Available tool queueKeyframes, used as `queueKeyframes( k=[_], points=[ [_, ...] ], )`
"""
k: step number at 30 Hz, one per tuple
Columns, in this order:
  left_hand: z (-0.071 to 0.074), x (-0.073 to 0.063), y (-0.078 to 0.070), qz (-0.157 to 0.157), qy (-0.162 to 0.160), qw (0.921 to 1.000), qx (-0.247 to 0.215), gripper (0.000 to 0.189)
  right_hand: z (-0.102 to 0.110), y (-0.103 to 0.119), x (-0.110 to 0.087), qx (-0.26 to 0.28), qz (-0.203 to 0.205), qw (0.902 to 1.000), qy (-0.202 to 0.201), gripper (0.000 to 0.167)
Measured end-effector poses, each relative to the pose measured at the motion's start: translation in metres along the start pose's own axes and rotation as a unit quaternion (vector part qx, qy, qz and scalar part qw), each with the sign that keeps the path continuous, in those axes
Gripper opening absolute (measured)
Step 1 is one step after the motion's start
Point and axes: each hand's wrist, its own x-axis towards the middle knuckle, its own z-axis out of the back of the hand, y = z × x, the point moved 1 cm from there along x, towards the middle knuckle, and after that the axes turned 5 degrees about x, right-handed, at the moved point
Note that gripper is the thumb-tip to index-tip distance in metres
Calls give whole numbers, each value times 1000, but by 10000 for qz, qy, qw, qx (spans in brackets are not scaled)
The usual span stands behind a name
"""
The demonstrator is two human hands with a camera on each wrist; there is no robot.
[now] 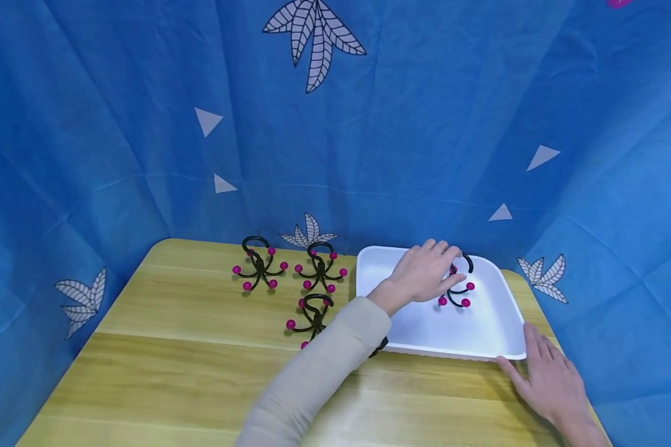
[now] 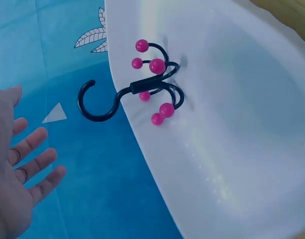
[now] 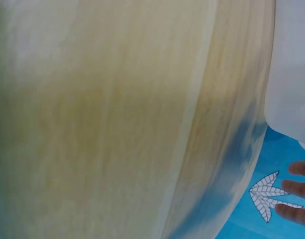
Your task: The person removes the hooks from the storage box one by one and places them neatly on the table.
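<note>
Left hand (image 1: pixel 422 273): fingers straight and spread, nothing pinched. It hovers over the far part of the white tray (image 1: pixel 497 338). The hook (image 2: pixel 142 84) sits just past the fingertips in the head view; the left wrist view shows a clear gap between palm and hook, so no contact.

Hook: black, with pink ball tips. Its cluster of prongs lies inside the tray against the far wall, and the big loop end hangs over the rim, outside the tray. Long axis runs across the rim, roughly along the line of the left fingers. It is the only thing in the tray.

Right hand (image 1: pixel 548 379): flat, fingers relaxed, touching the tray's near right corner, resting on the surface (image 1: pixel 173 372). It is well farther from the hook than the left hand.

To the left of the left arm, three more hooks (image 1: pixel 291 279) stand on the surface, well apart from the tray.
</note>
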Motion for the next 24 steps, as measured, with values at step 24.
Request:
queueKeyframes(
  k=[24],
  points=[
    [-27, 55, -2, 273, 204, 9994, 95, 52, 1, 0, 3, -61, -89, 9999, 120, 104]
  ],
)
